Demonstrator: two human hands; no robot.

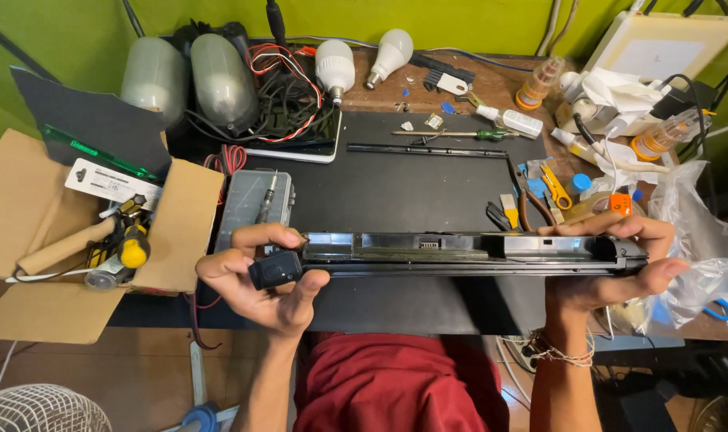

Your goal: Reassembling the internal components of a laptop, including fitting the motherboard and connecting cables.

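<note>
A black mat [404, 192] covers most of the wooden desk [492, 84]. Above its near edge, both hands hold a long black laptop base [460, 254] edge-on, hinge side facing up, stretched across the view between them. An open cardboard box [52, 232] sits at the left with a wooden-handled tool and yellow-handled screwdrivers [128, 240] inside. Two grey bulbs [192, 80] lie at the back left beside a tangle of wires [280, 88], and two white bulbs [364, 60] lie just right of them. A clear plastic bag [700, 240] hangs at the right edge. A grey bit case [256, 204] lies just beyond the left hand. A thin black strip [428, 150] and a green-handled screwdriver [452, 134] lie on the mat, with yellow scissors [554, 186] to the right.

The right hand [620, 268] is clamped round the base's right end, fingers over the top and thumb beneath. The left hand [260, 276] is curled, pinching the base's left corner piece between thumb and fingers
</note>
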